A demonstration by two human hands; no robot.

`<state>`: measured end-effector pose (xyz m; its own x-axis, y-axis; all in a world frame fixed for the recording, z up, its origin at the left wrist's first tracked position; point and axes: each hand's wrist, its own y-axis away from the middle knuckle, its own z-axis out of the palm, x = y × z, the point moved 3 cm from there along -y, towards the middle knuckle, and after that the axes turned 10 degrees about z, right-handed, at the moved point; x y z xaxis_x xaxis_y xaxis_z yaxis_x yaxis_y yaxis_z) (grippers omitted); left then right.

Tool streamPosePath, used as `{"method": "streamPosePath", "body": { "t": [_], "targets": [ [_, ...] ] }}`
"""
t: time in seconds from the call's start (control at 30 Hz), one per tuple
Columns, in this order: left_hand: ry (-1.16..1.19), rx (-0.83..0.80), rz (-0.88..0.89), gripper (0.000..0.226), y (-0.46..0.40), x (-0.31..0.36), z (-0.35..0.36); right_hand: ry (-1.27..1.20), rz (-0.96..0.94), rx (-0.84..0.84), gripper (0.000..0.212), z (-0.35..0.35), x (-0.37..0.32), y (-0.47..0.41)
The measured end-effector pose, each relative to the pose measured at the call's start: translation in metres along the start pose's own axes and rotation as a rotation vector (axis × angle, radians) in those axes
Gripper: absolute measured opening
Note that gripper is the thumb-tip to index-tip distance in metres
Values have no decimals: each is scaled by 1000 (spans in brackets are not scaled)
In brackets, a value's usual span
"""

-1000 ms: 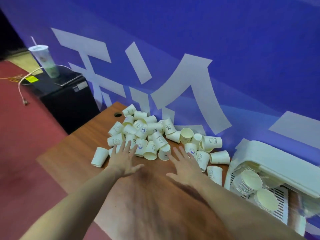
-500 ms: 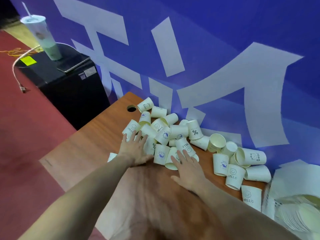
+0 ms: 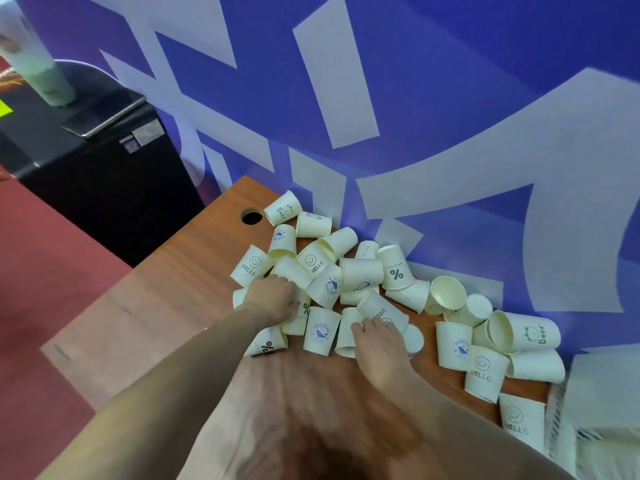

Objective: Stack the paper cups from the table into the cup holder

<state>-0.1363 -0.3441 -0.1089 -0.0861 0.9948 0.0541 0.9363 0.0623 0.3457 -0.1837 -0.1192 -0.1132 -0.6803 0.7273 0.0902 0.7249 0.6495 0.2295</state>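
Both hands reach into the heap of printed cream paper cups (image 3: 349,278) on the brown wooden counter (image 3: 166,285): left hand (image 3: 273,299) curls onto one, right hand's (image 3: 379,341) grip is unclear, and nudged neighbours may roll off.

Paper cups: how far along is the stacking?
Done: nothing visible; the paper cups lie scattered loose on the wooden table. In hand: left hand and right hand both reach into the pile, fingers curled on cups. Left: nearly all; the cup holder is barely in frame at right.
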Motion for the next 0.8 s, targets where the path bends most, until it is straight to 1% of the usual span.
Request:
{"method": "streamPosePath", "body": {
  "t": [0.17,0.3,0.33,0.4,0.47,0.53,0.7,0.8],
  "targets": [
    [74,31,-1,18,-2,5,-7,-18,9,11,40,-4,7,3],
    [108,34,-24,21,5,13,-12,-25,66,31,36,-12,14,14],
    [121,27,-32,22,8,16,-13,-20,78,31,33,-16,16,19],
    [120,27,-30,22,17,23,-17,-7,88,1,17,-28,19,34],
    [99,52,-18,21,25,32,-23,21,130,-32,22,-26,27,45],
    [65,71,-8,21,36,44,-30,-21,182,-58,24,-30,36,60],
    [-23,98,-3,23,61,70,-47,-105,255,-23,24,-41,63,90],
    [-41,126,19,24,76,91,-55,-223,327,15,21,-42,84,111]
  ]
}}
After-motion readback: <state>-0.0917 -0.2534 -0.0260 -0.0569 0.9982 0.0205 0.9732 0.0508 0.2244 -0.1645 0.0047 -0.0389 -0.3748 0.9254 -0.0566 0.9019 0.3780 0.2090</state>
